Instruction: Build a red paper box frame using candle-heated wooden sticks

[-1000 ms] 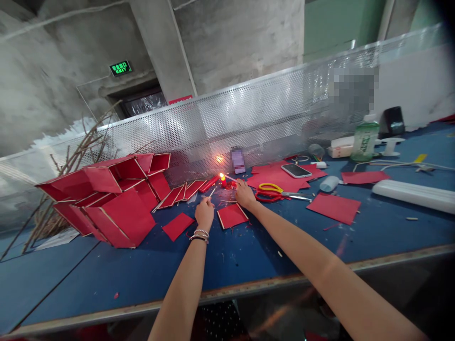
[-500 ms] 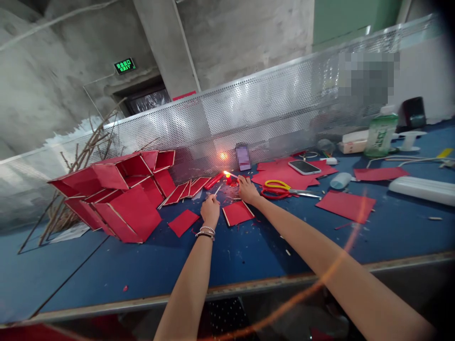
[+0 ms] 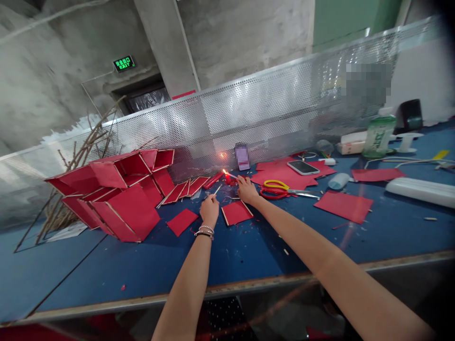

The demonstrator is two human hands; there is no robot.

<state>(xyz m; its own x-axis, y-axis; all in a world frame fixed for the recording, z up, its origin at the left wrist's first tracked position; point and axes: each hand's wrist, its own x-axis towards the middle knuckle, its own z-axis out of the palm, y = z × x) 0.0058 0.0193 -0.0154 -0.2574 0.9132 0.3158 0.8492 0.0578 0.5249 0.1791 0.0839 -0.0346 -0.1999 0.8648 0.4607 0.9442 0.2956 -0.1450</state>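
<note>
My left hand (image 3: 209,208) is closed on a thin pale stick (image 3: 217,190) that points up toward the candle. My right hand (image 3: 247,190) pinches another thin pale stick (image 3: 232,176), its far end at a small flame beside a short red candle (image 3: 229,180). A red tube-like object (image 3: 213,180) slants left of the candle. Between my wrists lies a red panel edged with pale strips (image 3: 237,213). A plain red card (image 3: 182,222) is to the left of my left hand. Scissors with red and yellow handles (image 3: 280,189) lie right of my right hand.
A red structure of open box cells (image 3: 131,208) stands at left, before a bundle of twigs (image 3: 78,180). Red sheets (image 3: 280,173), a phone (image 3: 303,167) and a green bottle (image 3: 379,136) are at right. A perforated metal screen (image 3: 256,104) borders the blue table's back.
The view has shifted slightly. Both hands stay nearly in place with their sticks, and the flame now shows at the tip of the right-hand stick, just left of the candle.
</note>
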